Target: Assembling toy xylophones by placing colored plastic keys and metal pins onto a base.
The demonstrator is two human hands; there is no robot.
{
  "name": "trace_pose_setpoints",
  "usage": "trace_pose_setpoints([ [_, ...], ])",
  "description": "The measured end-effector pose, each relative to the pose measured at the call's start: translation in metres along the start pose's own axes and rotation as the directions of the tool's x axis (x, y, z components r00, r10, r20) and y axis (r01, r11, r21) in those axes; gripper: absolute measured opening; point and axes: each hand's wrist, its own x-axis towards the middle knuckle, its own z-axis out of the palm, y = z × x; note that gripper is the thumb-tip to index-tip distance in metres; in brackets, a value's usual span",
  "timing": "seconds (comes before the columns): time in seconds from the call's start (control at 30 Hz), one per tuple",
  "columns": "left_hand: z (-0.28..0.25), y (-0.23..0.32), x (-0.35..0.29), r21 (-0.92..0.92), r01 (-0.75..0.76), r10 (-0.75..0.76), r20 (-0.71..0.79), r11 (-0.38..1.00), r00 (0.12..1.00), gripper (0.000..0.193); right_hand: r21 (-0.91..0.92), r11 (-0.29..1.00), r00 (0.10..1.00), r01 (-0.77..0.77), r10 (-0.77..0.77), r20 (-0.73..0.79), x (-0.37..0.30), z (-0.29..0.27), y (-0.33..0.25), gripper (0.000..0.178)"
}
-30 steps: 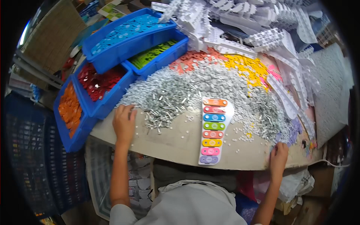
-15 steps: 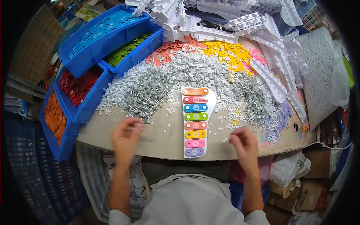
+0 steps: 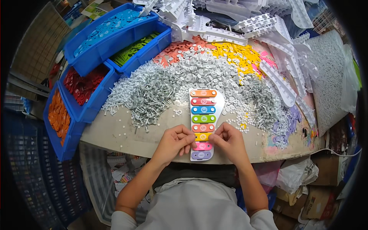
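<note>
A toy xylophone [image 3: 219, 104] with a white base and a column of coloured bars lies upright before me at the table's front edge. My left hand [image 3: 173, 142] is pinched at the left end of the yellow bar [image 3: 202, 137]. At that bar's right end, the thumb and fingertips of my right hand [image 3: 231, 143] are pressed together. Whatever small piece either pinch holds is hidden by the fingers. White round caps show on the ends of the upper bars, from orange down to the coral one. Below, the pink bar [image 3: 203, 146] and purple bar [image 3: 201, 155] show dark holes.
Heaped around the xylophone are metal pins [image 3: 147, 105], white caps [image 3: 207, 71] and yellow bars [image 3: 239, 53]. Blue bins [image 3: 90, 69] of coloured bars stand at the left. White xylophone bases [image 3: 278, 82] pile up at the back and right.
Both hands have come inward from either side of the xylophone to the yellow bar's ends. The whole view has shifted slightly.
</note>
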Motion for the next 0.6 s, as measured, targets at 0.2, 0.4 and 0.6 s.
trace_pose_setpoints([
  [0.2,0.001,0.004,0.005,-0.004,0.026,-0.027,-0.014,1.000,1.000,0.008,-0.004,0.992,0.992,-0.126,0.126,0.015,0.003,-0.008,0.004,0.024],
  [0.4,0.002,0.003,0.007,0.017,0.030,-0.030,0.027,0.999,0.999,0.009,0.014,0.984,0.980,-0.178,0.176,0.088,0.004,-0.010,0.006,0.025],
  [0.6,-0.003,-0.010,0.016,0.341,-0.068,0.091,-0.050,0.938,0.995,0.035,0.100,0.966,0.960,-0.237,0.216,0.180,0.008,-0.005,0.000,0.024],
])
